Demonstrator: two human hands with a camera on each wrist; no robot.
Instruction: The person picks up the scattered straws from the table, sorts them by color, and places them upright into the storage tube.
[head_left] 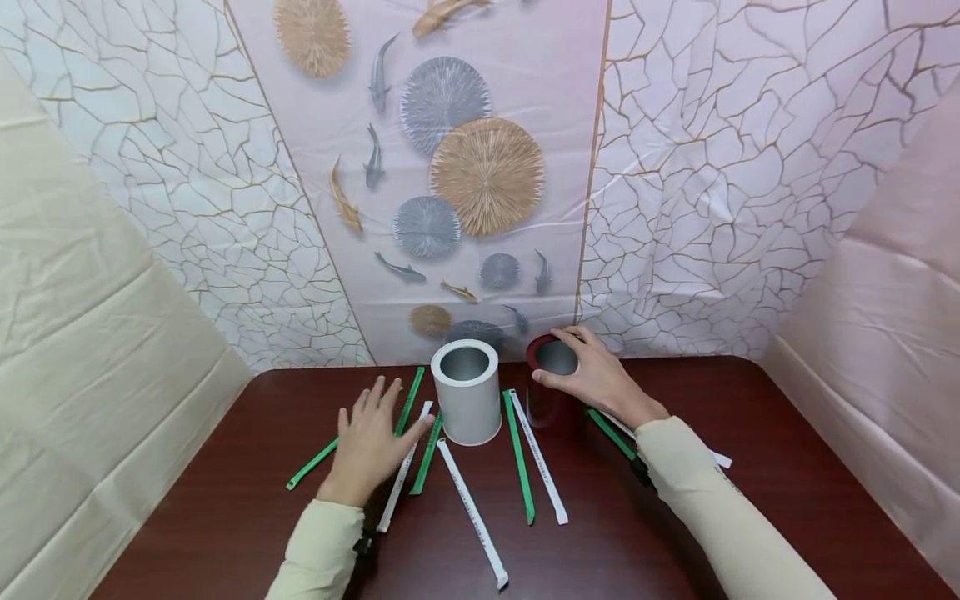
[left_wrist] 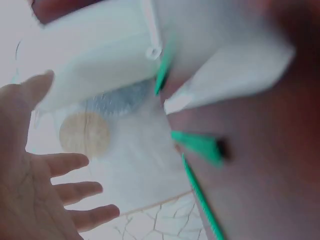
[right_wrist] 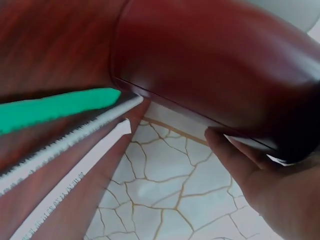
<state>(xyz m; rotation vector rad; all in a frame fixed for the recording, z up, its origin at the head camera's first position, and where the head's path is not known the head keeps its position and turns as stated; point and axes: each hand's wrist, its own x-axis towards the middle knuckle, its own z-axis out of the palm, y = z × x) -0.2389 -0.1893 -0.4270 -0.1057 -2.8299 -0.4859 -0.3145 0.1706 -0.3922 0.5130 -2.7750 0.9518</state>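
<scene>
A dark red can stands at the back of the table, its grey inside showing at the top. My right hand grips it near the rim, thumb at the front and fingers at the back. In the right wrist view the fingers lie along the side of the red can. Left of it is a white can, upright. My left hand is spread, with straight fingers, over several thin wrapped straws, among them a white straw and a green straw; its palm holds nothing.
A white straw lies front centre. Between the cans lie a green straw and another white straw. More straws, one green, lie partly under the right forearm. A patterned cloth wall rises behind the brown table.
</scene>
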